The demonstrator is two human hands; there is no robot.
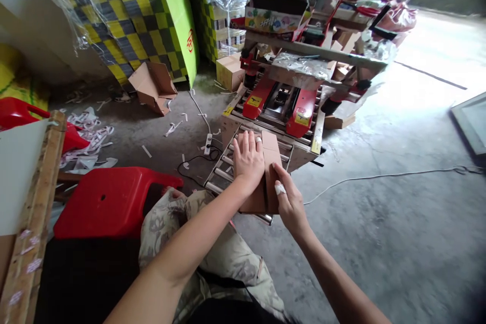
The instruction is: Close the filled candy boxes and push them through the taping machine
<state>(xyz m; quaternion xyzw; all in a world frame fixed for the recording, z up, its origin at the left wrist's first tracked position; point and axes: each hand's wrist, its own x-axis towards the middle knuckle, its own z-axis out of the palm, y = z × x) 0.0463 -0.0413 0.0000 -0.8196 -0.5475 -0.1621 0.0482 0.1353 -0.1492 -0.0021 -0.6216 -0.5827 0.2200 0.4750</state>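
A brown cardboard box (270, 149) rests on the metal rollers of a short conveyor (224, 174) in front of my knees. Its top flaps lie folded down, with a dark gap running between them. My left hand (248, 159) is pressed flat on the left flap, fingers stretched out and a white wrap on one fingertip. At the right edge of the box, my right hand (290, 200) grips the side, with white tape around one finger. The undersides of its fingers are partly hidden.
Beyond the rollers stands a strapping machine with red plates (258, 98) and an open printed carton (275, 15) on top. A red stool (102, 202) is at my left. A power strip (208, 144), cables, strap scraps (93, 131) and an open carton (152, 86) lie on the floor.
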